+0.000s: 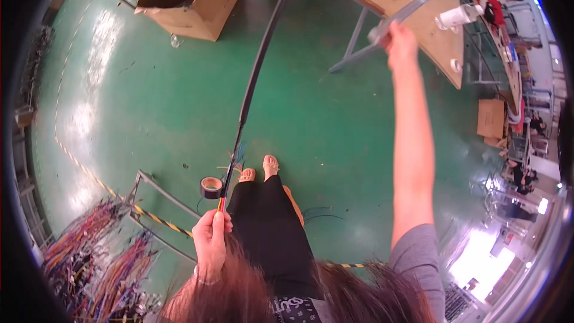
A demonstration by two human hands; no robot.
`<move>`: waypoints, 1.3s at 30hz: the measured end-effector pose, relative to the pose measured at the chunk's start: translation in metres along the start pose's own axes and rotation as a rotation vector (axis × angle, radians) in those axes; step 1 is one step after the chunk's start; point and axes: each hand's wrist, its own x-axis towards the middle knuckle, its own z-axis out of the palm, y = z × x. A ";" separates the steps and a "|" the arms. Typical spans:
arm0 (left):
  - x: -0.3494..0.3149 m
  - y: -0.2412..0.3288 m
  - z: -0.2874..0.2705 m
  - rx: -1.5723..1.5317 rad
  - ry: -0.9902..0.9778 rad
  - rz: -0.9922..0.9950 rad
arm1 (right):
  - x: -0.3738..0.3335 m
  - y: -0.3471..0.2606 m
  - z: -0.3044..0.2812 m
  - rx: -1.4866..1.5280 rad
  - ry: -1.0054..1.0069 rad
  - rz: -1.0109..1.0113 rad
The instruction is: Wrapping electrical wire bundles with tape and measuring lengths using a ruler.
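My left hand (212, 233) is closed in a pinch around the lower end of a wire harness (254, 81), where red and yellow wires show. Black wrapping covers the harness, which runs up and away past the top of the view. Against it, just above my left hand, hangs a roll of black tape (211, 187). My right arm reaches far out to the right, and my right hand (400, 42) grips a long grey thing (406, 11) over the table edge. Blur hides what kind of thing it is.
A wooden table (442, 42) stands at the far right, with a white bottle (457, 18) on it. An open cardboard box (191, 18) is at the far left. Several wire bundles (89, 245) hang by a metal frame (158, 185) at the near left. Loose wires (323, 212) lie on the green floor.
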 end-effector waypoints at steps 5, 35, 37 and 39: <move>0.001 0.016 -0.002 0.044 0.002 -0.016 | -0.062 0.033 0.069 -0.164 -0.318 0.255; 0.015 -0.001 -0.024 -0.133 -0.175 0.043 | -0.397 0.069 0.208 0.529 -0.487 0.780; 0.015 0.005 -0.023 -0.215 -0.175 0.025 | -0.403 0.077 0.193 0.623 -0.577 0.729; 0.018 0.011 -0.032 -0.245 -0.226 -0.067 | -0.417 0.072 0.166 0.286 -0.572 0.514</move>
